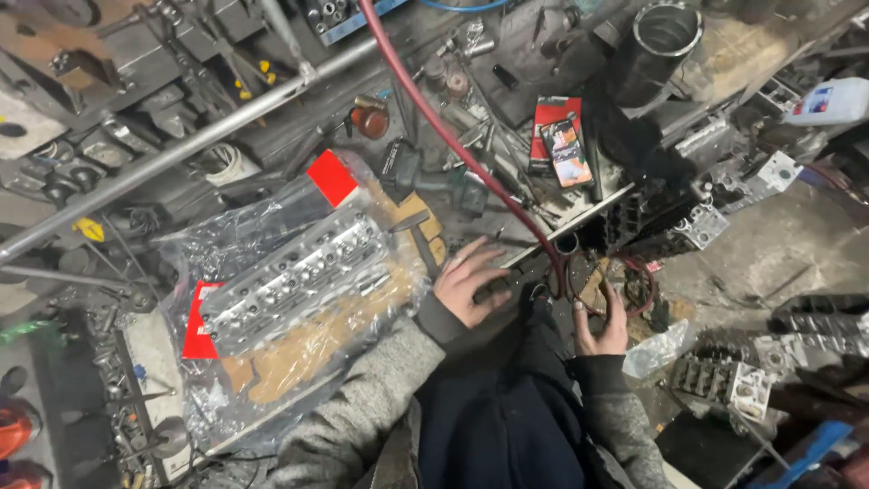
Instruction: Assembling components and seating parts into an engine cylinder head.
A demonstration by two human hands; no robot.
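Grey knitted sleeves nearest camera. Left hand point(471, 285), fingers spread, flat on cluttered worktop point(507, 195) beside plastic-wrapped silver cylinder head point(299, 276). Right hand point(602, 326), fingers curled, touching red hose loop point(625, 285). Head remains bagged; unwrapping outstanding.

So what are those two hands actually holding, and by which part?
It cannot be told for sure. The left hand lies spread on dark parts by the red hose; the right hand curls its fingers among clutter.

Left hand point(468, 282) stretched forward, palm down, fingers spread flat, grey-sleeved left arm bent at the elbow, right hand point(601, 328) lower, fingers curled upward, wrist in a grey cuff, 2 hands apart
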